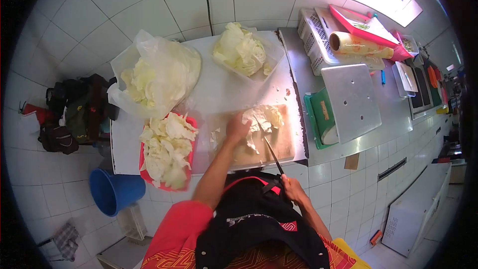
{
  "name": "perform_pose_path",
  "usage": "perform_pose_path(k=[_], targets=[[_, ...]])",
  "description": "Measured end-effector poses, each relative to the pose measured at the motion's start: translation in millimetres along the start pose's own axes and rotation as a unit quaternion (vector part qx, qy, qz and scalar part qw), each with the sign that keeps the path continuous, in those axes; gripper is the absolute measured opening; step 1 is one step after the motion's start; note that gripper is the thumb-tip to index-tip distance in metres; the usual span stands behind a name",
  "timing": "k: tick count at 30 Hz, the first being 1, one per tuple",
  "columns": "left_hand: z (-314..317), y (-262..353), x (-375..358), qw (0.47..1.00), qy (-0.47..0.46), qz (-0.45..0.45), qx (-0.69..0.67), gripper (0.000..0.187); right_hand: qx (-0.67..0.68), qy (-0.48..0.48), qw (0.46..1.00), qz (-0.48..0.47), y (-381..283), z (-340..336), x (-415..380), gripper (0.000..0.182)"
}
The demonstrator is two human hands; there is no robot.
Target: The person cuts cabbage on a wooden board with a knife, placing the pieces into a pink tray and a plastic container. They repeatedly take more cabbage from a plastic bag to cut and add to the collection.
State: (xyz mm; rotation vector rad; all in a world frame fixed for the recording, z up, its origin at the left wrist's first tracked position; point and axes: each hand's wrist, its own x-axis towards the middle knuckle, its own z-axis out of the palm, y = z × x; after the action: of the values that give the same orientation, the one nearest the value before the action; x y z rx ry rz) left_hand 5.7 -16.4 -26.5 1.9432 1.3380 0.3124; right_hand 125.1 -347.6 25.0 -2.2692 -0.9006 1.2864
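On the wooden cutting board (pixel 238 155) lie pale cabbage leaves (pixel 273 116), partly cut, with small shreds around them. My left hand (pixel 238 128) presses and holds the cabbage from its left side, fingers partly hidden against the leaves. In my right hand (pixel 295 189), closed around the handle, is a long knife (pixel 273 154). Its blade points up and left, with the tip among the leaves beside my left hand. A red basket (pixel 143 176) heaped with cabbage leaves (pixel 168 144) stands left of the board.
Behind it sits a clear plastic bag (pixel 174 65) of cabbage. More cabbage (pixel 241 50) fills a translucent container at the back. To the right are a green scale (pixel 318 119) with a metal plate, a white crate (pixel 312 45) and a film roll (pixel 361 45). A blue bucket (pixel 112 192) stands below left.
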Motion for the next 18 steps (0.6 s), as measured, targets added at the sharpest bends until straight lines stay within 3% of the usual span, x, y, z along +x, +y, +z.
perform_pose_path(k=[4, 5, 8, 9, 12, 15, 17, 18], targets=[[-11.9, -17.8, -1.2, 0.993, 0.027, -0.010, -0.117, 0.058, -0.010, -0.034, 0.999, 0.021, 15.9, -16.9, -21.2, 0.065], [-16.4, -23.6, -3.6, 0.986, 0.027, -0.004, -0.164, 0.050, -0.008, -0.045, 0.999, 0.024, 17.1, -18.1, -21.4, 0.066], [-53.5, 9.8, -21.0, 0.929, -0.028, -0.128, -0.346, 0.043, 0.021, -0.002, 0.999, -0.026, 22.6, -8.3, -11.8, 0.063], [-56.0, 11.6, -19.5, 0.906, -0.048, -0.127, -0.400, 0.035, 0.047, 0.015, 0.998, -0.045, 19.0, -6.1, -7.6, 0.060], [-51.8, 32.0, -7.8, 0.853, -0.065, -0.135, -0.500, 0.034, 0.115, 0.058, 0.988, -0.084, 12.8, -5.5, 12.9, 0.055], [-12.8, 28.5, 23.3, 0.856, -0.115, -0.057, -0.501, 0.032, 0.163, 0.074, 0.979, -0.093, 25.8, -3.4, 33.3, 0.051], [1.9, 39.6, 29.7, 0.967, -0.074, 0.020, -0.244, 0.040, 0.173, 0.077, 0.979, -0.078, 25.2, -10.8, 29.6, 0.051], [9.1, 39.8, 32.9, 0.991, -0.050, 0.057, -0.107, 0.044, 0.177, 0.077, 0.979, -0.069, 25.2, -14.2, 26.6, 0.051]])
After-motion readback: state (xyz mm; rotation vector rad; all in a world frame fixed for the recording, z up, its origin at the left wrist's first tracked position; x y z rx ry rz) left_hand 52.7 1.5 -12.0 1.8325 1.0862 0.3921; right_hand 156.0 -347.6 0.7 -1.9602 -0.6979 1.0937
